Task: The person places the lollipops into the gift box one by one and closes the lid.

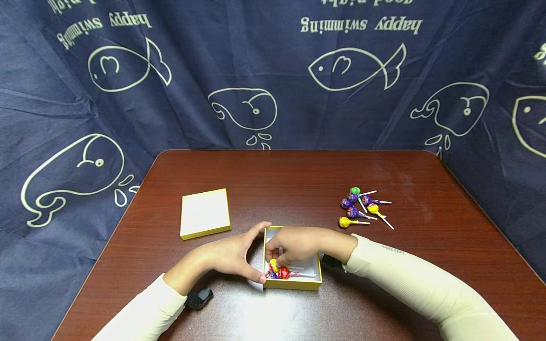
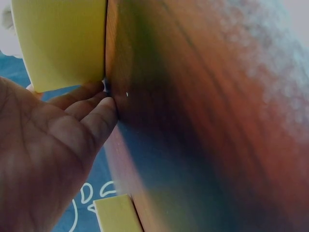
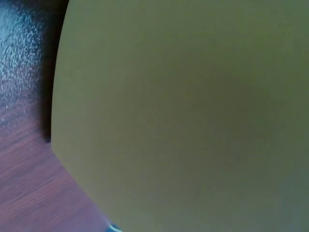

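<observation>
Right hand (image 1: 296, 244) curls over a yellow lollipop (image 1: 273, 264) inside the box (image 1: 294, 284), grip unclear; left hand (image 1: 226, 254), spread wide, touches the box's left side.

Tabletop (image 1: 277, 180): glossy wood grain. Box (image 1: 292, 285): smooth, matt, apparently card. Backdrop (image 1: 290, 113): matt cloth. Lollipop wrappers (image 1: 283, 273): shiny.

A creased navy-blue cloth (image 1: 281, 42) hangs behind and along both sides of the table (image 1: 277, 175), whose reddish-brown, wood-grained top has rounded far corners and a bright glare (image 1: 266, 315) toward the viewer. Pale outlined fish (image 1: 354, 69) and whales (image 1: 243, 108) decorate it, with upside-down "happy swimming" lettering (image 1: 361, 25) above.
</observation>
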`<state>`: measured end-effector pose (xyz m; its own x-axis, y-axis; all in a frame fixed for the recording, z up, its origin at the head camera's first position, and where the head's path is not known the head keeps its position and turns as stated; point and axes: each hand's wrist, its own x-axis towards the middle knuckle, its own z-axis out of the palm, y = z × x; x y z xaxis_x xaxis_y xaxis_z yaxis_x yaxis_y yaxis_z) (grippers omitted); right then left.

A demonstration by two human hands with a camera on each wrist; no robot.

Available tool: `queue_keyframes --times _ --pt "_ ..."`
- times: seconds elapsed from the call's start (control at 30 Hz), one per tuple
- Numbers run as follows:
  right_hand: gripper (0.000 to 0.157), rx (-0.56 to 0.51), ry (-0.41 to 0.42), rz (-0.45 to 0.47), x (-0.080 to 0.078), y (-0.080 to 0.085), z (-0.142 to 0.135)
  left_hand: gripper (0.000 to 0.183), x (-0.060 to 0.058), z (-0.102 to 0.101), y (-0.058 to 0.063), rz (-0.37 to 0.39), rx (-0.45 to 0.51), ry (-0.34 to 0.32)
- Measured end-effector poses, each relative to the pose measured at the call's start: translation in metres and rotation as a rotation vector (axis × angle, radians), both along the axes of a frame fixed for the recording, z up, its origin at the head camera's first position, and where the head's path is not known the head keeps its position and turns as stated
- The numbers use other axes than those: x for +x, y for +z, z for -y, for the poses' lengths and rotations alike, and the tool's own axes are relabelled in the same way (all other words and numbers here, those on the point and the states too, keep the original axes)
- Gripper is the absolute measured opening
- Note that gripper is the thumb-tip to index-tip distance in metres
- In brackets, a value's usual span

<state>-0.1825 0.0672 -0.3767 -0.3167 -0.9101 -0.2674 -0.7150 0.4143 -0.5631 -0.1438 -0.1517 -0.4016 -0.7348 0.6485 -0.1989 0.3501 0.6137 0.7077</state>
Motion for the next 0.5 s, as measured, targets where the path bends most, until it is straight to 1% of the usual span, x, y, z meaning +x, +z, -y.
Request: queue_keyframes --times 0.1,0.3,0.5 --pt "0.011 0.005 0.001 -0.022 0.0 0.001 0.0 0.121 0.0 0.0 0.0 -0.002 0.005 -0.005" --pt "0.013 0.004 -0.021 -0.071 -0.001 0.003 -0.003 0.121 0.0 0.0 0.0 -0.01 -0.004 0.0" --pt "0.016 -0.046 -0.015 -0.098 -0.003 0.011 -0.011 0.121 -0.001 0.0 0.0 -0.002 0.001 -0.004"
